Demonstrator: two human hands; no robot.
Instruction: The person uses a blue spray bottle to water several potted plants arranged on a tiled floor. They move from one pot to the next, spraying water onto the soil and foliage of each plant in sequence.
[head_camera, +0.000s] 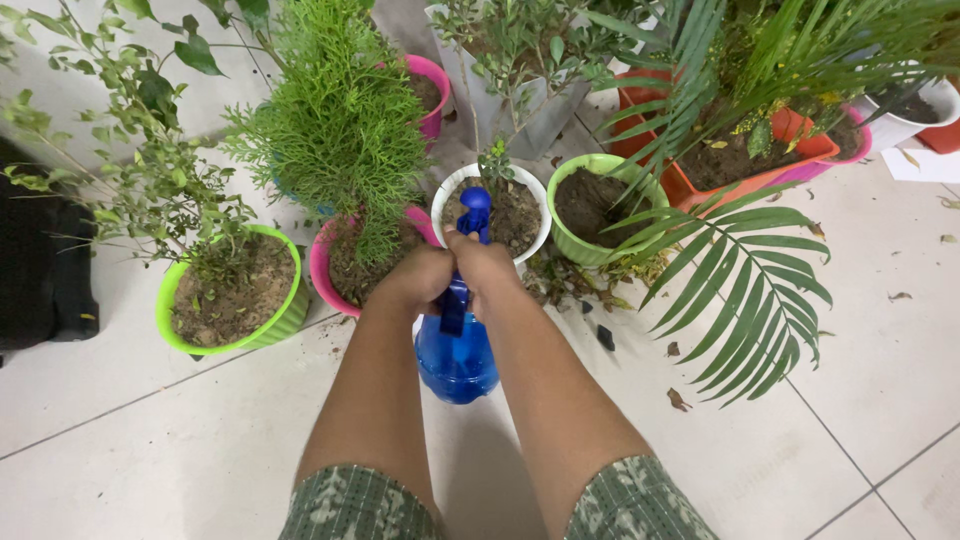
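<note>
Blue spray bottle (457, 355) sits at the centre of the view, held upright above a white tiled floor (150, 440), its nozzle head just in front of a white pot. Open floor lies near the person and to the right; the far side is walled off by a crowded row of potted plants, and a black object (40, 270) sits at the left edge. A palm frond (750, 290) reaches out over the tiles to the right of the bottle.

Pots that can be counted: two lime green (235, 300) (600, 205), two pink (325, 265) (435, 85), two white, the nearer one (490, 210) holding a small seedling and another (915, 110) at the far right, plus one orange trough (740, 165) and one grey bag planter (530, 110).

Both hands wrap the bottle's neck, left hand (415, 280) and right hand (485, 265) pressed side by side. Their fingers are curled tight around it, showing no gap. Green patterned sleeves cover both upper arms.
</note>
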